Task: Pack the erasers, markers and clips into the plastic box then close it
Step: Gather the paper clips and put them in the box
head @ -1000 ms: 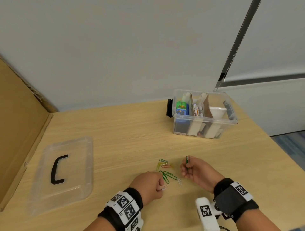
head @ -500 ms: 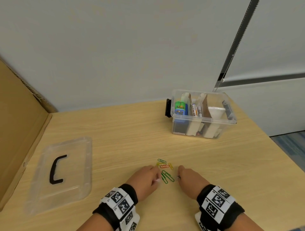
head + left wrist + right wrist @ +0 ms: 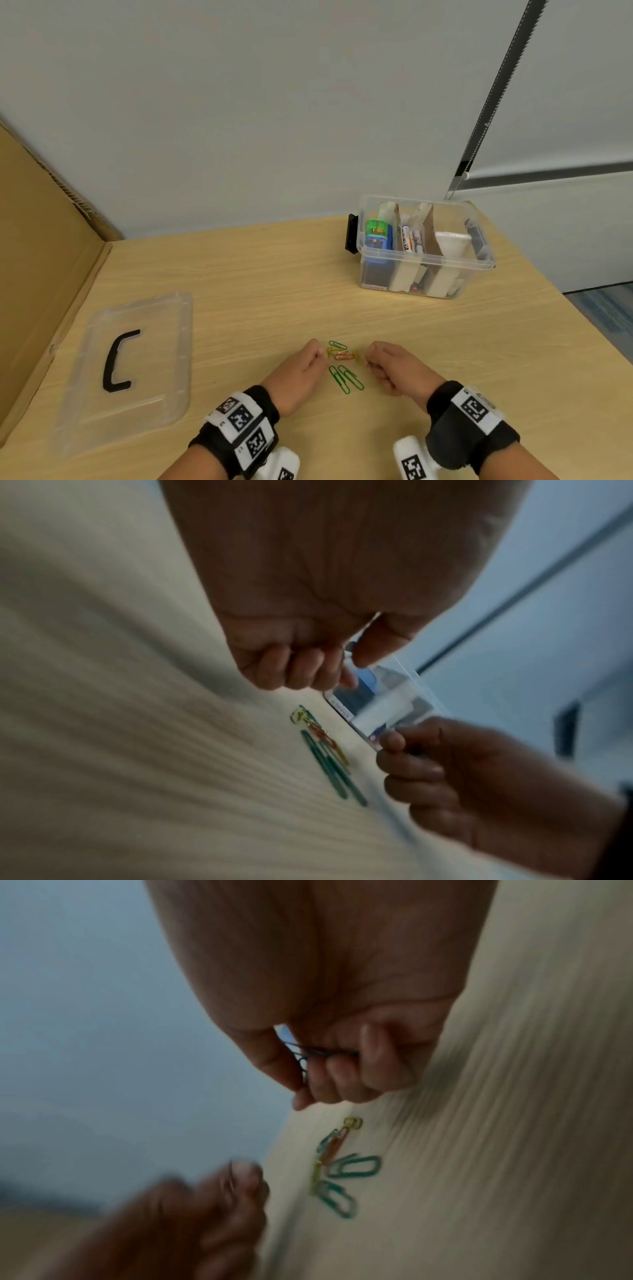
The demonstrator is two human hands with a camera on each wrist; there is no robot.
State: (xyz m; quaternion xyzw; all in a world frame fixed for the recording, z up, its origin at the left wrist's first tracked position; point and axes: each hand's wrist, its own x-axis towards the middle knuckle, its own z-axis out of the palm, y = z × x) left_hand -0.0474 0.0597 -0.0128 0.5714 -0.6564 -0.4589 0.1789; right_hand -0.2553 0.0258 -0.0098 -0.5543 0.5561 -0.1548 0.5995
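Observation:
Several coloured paper clips lie loose on the wooden table, green, orange and yellow. My left hand rests just left of them with fingers curled, thumb and forefinger pinching what looks like a pale clip. My right hand sits just right of the pile and pinches dark green clips between thumb and curled fingers. The clear plastic box stands open at the far right, with an eraser and markers between its cardboard dividers.
The box's clear lid with a black handle lies flat at the left. A cardboard wall borders the table's left side. The table's right edge runs diagonally past the box.
My right hand, raised a second ago with a green clip, has come down to the table beside the pile. Both hands have moved forward to flank the small clips.

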